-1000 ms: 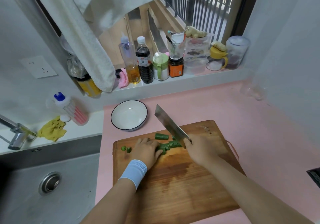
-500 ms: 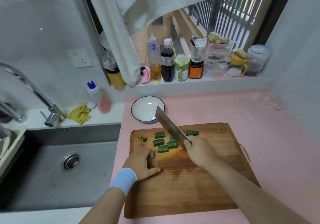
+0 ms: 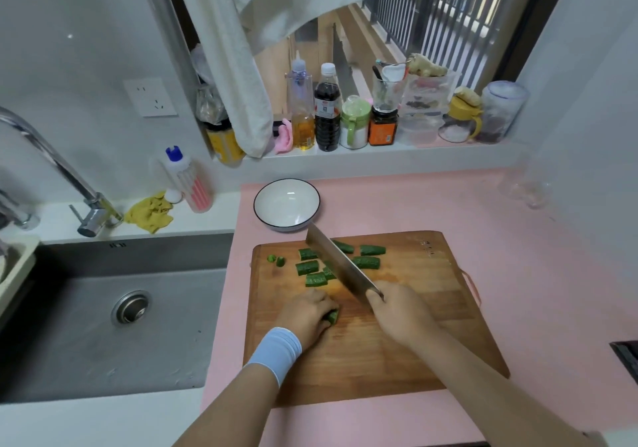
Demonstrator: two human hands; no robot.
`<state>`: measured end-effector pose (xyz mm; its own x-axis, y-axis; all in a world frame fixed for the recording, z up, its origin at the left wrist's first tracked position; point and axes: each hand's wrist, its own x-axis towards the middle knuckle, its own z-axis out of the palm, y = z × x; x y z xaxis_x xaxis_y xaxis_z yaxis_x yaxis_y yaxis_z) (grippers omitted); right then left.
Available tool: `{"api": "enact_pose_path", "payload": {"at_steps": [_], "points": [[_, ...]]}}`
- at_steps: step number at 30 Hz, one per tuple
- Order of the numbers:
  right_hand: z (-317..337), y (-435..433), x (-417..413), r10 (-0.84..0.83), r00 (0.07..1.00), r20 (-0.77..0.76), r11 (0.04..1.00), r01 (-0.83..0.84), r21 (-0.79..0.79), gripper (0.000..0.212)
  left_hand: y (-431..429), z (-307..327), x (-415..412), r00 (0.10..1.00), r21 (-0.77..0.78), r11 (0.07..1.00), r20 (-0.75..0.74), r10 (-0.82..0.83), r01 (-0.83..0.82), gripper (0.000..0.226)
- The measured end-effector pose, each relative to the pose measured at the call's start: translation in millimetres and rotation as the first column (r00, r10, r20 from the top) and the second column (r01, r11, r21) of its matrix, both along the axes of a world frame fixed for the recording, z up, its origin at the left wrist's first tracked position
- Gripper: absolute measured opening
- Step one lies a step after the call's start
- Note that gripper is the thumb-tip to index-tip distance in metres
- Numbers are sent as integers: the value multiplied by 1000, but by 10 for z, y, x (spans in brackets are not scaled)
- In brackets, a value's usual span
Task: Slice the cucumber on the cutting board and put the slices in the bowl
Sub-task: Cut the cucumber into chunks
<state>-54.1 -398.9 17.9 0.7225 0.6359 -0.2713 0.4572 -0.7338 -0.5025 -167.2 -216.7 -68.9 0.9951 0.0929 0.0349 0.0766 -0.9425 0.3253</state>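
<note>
Several green cucumber pieces (image 3: 306,268) lie on the far part of the wooden cutting board (image 3: 414,343), with two small end bits (image 3: 276,260) at its far left. My left hand (image 3: 305,315), in a white wristband, rests on the board with its fingers closed on one cucumber piece (image 3: 333,317). My right hand (image 3: 400,312) grips the handle of a cleaver (image 3: 340,265), whose blade slants over the pieces toward the bowl. The white bowl (image 3: 286,205) with a dark rim stands empty just beyond the board.
A steel sink (image 3: 114,312) with a tap (image 3: 51,167) lies left of the pink counter (image 3: 535,274). A yellow cloth (image 3: 150,210) and a dish-soap bottle (image 3: 188,180) sit behind the sink. Bottles and jars (image 3: 326,111) line the window ledge under a hanging towel (image 3: 238,66).
My left hand has drawn back toward me from the pile, closing on one piece. The cut pieces now lie uncovered. The cleaver stays over them, and my view shifted left.
</note>
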Motion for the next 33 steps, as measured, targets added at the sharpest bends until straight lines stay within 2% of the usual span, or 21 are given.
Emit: {"api": "enact_pose_path", "payload": {"at_steps": [4,9,12,17,22,25,29,33], "points": [[-12,-236,-18,35,999,-31,999,-36,-30,27,-203,-189,93,982,-24,999,186,-26,31,31],[-73,-337,-68,99,995,9,991,-98,-89,28,-286,-363,-73,931,-94,994,355,85,-55,27],[-86,-336,-94,117,993,6,989,-116,-95,23,-317,-485,-176,918,-183,975,351,182,-124,17],[-119,-304,-78,144,990,12,984,-142,-107,22,-365,-538,-171,919,-206,968,336,205,-141,9],[-132,-234,-95,149,989,-25,984,-151,-90,30,-342,-510,-135,915,-220,970,361,182,-106,23],[-145,-224,-92,142,988,-56,986,-146,-81,36,-322,-539,-173,903,-210,974,395,167,-88,19],[-164,-195,-103,167,982,-91,981,-175,-81,30,-278,-571,-286,884,-203,977,443,147,-61,14],[-151,-150,-82,196,978,-72,974,-202,-104,27,-266,-577,-281,880,-194,979,454,140,-55,22]]}}
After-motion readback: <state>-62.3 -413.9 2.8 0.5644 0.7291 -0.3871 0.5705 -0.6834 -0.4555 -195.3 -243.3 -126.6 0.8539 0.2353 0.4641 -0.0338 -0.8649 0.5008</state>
